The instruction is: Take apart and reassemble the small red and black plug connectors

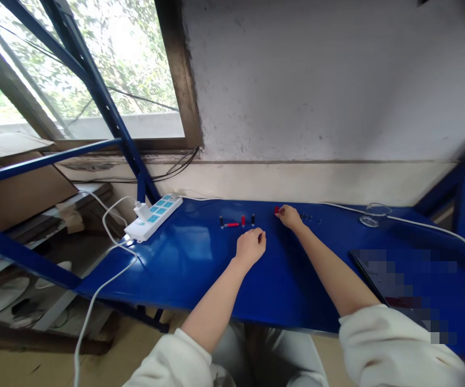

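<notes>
My right hand [290, 216] is over the far part of the blue table [184, 274], its fingers pinched on a small red piece [276, 210]. Nearer to me, my left hand [252, 246] is curled closed; whether anything is inside it is hidden. Just beyond the left hand is a row of small pieces: a black cylinder [222, 221] standing upright, a red piece [232, 224] lying on its side, an upright red cylinder [243, 220] and another upright black cylinder [253, 219]. Several tiny metal-looking parts [305, 217] lie to the right of my right hand.
A white power strip [152, 219] with a plugged-in adapter lies at the table's left end, its cable hanging over the edge. Looped clear cord [369, 221] rests at the back right. A dark flat device [371, 277], partly pixelated, lies beside my right forearm. Blue frame posts [136, 156] flank the table.
</notes>
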Demonstrator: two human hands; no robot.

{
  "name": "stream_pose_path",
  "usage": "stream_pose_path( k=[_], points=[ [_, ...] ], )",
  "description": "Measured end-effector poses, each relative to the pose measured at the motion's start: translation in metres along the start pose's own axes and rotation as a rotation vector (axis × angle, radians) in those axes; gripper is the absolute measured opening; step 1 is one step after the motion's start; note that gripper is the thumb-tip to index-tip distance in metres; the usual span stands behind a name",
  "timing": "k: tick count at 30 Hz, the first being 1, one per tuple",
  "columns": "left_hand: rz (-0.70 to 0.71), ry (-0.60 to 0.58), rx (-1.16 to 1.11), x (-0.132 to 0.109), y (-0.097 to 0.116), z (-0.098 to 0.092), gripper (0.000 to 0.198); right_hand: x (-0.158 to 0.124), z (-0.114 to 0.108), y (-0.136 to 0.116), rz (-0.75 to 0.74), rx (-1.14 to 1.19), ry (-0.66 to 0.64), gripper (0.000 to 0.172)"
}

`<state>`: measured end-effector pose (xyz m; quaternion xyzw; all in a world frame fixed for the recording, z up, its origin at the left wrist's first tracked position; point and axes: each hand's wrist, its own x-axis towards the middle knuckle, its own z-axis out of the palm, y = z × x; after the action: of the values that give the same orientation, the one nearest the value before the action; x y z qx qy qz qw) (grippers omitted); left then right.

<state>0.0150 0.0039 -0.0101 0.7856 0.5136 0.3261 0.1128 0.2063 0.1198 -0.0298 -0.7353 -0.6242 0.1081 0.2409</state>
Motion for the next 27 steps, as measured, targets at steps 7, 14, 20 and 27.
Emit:
stream_pose_path(
  k=[7, 14, 20, 27],
  points=[
    [0.012, -0.009, 0.004, 0.000, 0.000, -0.002, 0.033, 0.004, -0.002, 0.000, 0.010, -0.016, -0.010, 0.010],
    [0.009, -0.015, 0.029, 0.000, 0.000, -0.001, 0.033, 0.005, -0.004, -0.004, 0.026, -0.035, -0.039, 0.009],
    [-0.050, -0.044, 0.070, 0.003, -0.001, -0.002, 0.037, -0.009, -0.024, -0.010, 0.096, -0.081, -0.092, 0.017],
    [-0.109, -0.046, 0.161, 0.007, 0.001, 0.002, 0.066, -0.083, -0.050, -0.036, -0.062, 0.112, 0.021, 0.017]
  ],
)
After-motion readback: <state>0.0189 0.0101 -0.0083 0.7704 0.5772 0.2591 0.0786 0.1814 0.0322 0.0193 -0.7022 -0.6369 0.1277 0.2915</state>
